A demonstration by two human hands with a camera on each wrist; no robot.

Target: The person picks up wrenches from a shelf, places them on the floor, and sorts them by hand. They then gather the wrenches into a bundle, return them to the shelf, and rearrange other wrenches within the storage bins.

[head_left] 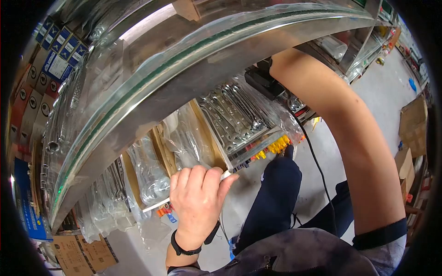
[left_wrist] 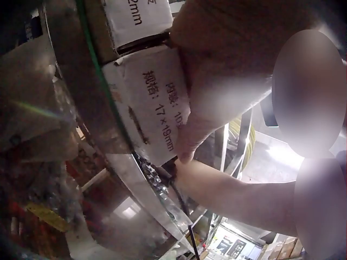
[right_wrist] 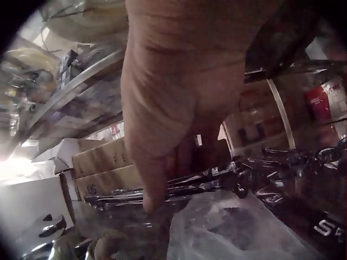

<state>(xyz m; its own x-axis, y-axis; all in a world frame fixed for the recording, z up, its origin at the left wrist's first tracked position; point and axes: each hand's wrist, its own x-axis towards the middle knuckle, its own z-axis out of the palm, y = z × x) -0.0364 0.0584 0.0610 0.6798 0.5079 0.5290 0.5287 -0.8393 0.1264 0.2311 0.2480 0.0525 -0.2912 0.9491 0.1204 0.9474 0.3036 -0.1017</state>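
Note:
My left hand point(head_left: 195, 198) grips the front end of an open cardboard box point(head_left: 209, 133), fingers over its top edge and thumb at the corner. Bagged tools point(head_left: 184, 138) lie inside it. In the left wrist view the box's white end panel point(left_wrist: 143, 108) reads 17×19mm. My right arm reaches under the glass shelf, which hides that hand in the head view. The right wrist view shows the right hand point(right_wrist: 168, 97) pointing down over dark metal tools point(right_wrist: 179, 189) and a clear plastic bag point(right_wrist: 217, 227). Its fingertips are mostly hidden, so I cannot tell what they hold.
A curved glass shelf edge point(head_left: 184, 60) crosses above the boxes. Shiny combination wrenches point(head_left: 230, 112) fill a tray to the right, with yellow items point(head_left: 278, 145) below it. Another box of bagged tools point(head_left: 149, 170) stands to the left. A black cable point(head_left: 317, 165) hangs beside the legs.

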